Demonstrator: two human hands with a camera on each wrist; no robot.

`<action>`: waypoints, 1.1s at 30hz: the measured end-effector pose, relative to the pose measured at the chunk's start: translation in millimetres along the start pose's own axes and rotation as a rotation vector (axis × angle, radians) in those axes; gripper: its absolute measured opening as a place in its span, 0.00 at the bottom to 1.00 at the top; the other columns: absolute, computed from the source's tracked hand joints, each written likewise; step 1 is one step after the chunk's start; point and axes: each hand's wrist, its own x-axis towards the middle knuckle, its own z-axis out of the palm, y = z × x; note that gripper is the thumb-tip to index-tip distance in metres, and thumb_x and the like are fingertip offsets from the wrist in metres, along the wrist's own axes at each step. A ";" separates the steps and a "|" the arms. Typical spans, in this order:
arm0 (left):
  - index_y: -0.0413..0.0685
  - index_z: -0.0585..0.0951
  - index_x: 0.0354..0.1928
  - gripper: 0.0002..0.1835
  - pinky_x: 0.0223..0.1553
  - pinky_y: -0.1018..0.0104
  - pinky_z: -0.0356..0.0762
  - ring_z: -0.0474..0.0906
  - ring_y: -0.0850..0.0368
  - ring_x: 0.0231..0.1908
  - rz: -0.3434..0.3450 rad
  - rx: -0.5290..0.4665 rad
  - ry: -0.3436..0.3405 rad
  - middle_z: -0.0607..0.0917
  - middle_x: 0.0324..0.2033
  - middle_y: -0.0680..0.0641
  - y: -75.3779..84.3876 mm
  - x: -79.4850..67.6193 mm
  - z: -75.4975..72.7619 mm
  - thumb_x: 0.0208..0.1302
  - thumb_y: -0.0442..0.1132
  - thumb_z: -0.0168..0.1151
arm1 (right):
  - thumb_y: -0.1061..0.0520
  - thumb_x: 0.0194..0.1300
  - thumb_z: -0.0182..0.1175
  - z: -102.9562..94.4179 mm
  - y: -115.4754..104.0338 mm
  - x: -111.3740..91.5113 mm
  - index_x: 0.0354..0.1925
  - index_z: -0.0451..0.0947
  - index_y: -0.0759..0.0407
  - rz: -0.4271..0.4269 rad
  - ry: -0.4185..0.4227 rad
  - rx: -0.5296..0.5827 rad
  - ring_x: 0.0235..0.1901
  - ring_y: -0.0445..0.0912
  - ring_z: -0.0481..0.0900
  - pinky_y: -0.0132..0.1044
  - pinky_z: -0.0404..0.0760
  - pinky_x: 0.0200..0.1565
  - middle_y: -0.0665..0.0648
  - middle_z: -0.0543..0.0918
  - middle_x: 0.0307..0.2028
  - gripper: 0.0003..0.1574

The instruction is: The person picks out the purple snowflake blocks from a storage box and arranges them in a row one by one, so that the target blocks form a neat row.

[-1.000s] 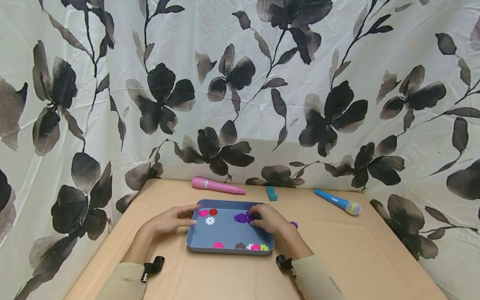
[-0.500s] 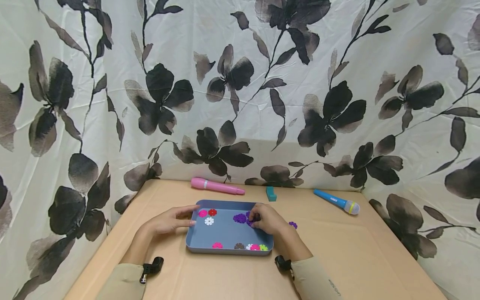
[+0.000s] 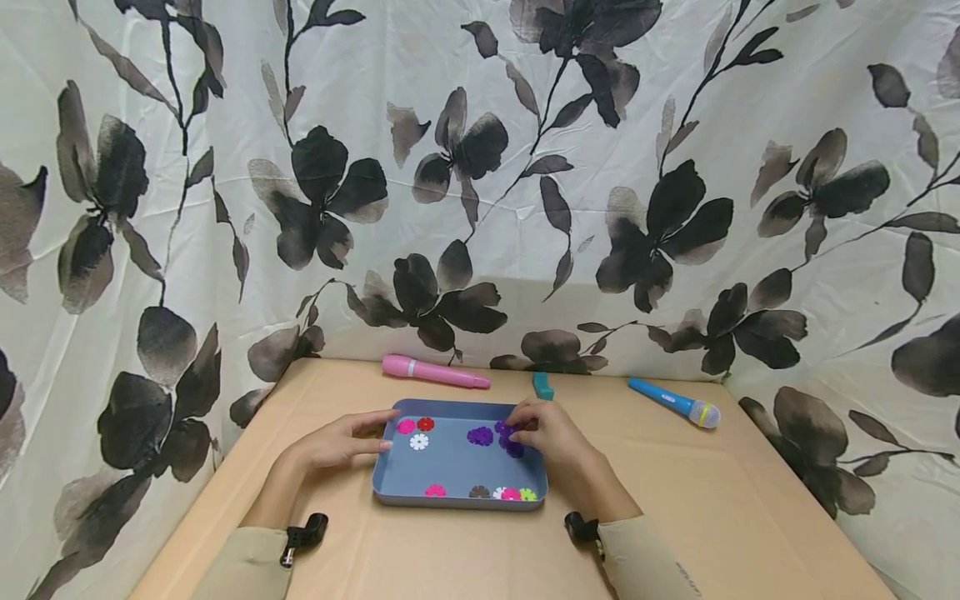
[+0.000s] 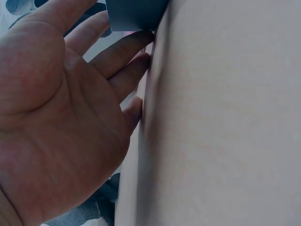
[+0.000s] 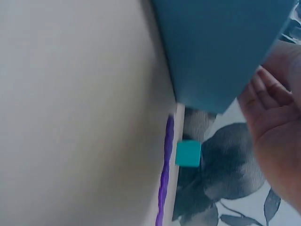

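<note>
Bending over the right wall of the blue-gray tray (image 3: pixel 450 467), the right hand (image 3: pixel 553 435) had thumb and finger at a purple flower cluster (image 3: pixel 514 450); whether it pinched any could not be told. One purple piece (image 3: pixel 480 436) lay just left of the cluster. The left hand (image 3: pixel 333 439) was spread at the tray's left wall, near the white flower piece (image 3: pixel 419 442). Another purple strip (image 5: pixel 164 174) lay right of the tray.

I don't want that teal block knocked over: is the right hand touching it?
Apart. In the right wrist view, patterned cloth shows between the right hand and the teal block, though the head view makes them look close.
</note>
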 end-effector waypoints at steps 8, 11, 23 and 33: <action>0.51 0.66 0.79 0.37 0.79 0.39 0.52 0.58 0.39 0.79 -0.006 -0.018 -0.003 0.65 0.78 0.41 1.2 1.6 -0.1 0.73 0.48 0.66 | 0.65 0.65 0.71 -28.3 14.9 -19.6 0.47 0.89 0.60 -0.012 0.101 -0.020 0.43 0.45 0.85 0.31 0.87 0.47 0.52 0.88 0.45 0.11; 0.51 0.66 0.79 0.37 0.79 0.39 0.53 0.58 0.40 0.79 -0.004 -0.019 -0.005 0.65 0.78 0.42 1.6 1.6 -0.3 0.73 0.48 0.66 | 0.66 0.65 0.71 -42.3 25.8 -29.0 0.47 0.89 0.60 0.012 0.157 0.008 0.43 0.45 0.87 0.29 0.87 0.45 0.55 0.88 0.47 0.12; 0.51 0.66 0.79 0.36 0.79 0.38 0.53 0.58 0.39 0.79 0.003 -0.014 -0.003 0.65 0.78 0.42 0.1 -0.2 0.0 0.73 0.47 0.66 | 0.66 0.67 0.69 -84.9 50.5 -44.4 0.52 0.87 0.65 0.082 0.232 0.121 0.44 0.47 0.89 0.27 0.87 0.45 0.65 0.88 0.50 0.15; 0.49 0.65 0.80 0.37 0.78 0.38 0.54 0.58 0.37 0.78 0.007 0.011 -0.011 0.64 0.79 0.40 2.4 -0.6 -0.3 0.73 0.49 0.65 | 0.69 0.63 0.70 -100.5 68.4 -57.0 0.47 0.88 0.64 0.124 0.151 0.029 0.42 0.45 0.85 0.28 0.84 0.44 0.62 0.89 0.45 0.13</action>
